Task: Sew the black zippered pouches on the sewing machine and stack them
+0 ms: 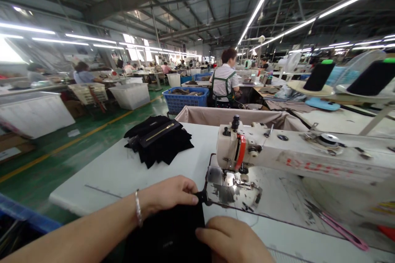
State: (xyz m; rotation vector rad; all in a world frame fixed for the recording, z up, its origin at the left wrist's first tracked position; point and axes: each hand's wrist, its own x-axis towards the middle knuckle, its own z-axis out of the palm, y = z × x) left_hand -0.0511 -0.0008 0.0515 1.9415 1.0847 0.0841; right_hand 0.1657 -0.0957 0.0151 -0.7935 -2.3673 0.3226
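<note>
A piece of black fabric [173, 234] with a small printed mark hangs over the front edge of the table, between my hands. My left hand [169, 193], with a bracelet at the wrist, pinches its upper corner between thumb and fingers. Lower down, my right hand [231, 238] grips the right edge of the same fabric, its fingertips partly hidden. Just beyond the corner is the metal plate of a white sewing machine [259, 148]. A stack of black fabric pieces [157, 139] lies on the table behind my left hand, the top one showing a gold zipper.
Pink-handled thread snips [342, 228] lie right of the machine plate. Behind the table stands a fabric-lined bin [197, 116], with a blue basket [185, 100] further back. A co-worker [225, 78] in a striped shirt sits ahead. Black thread cones [319, 76] stand at the right.
</note>
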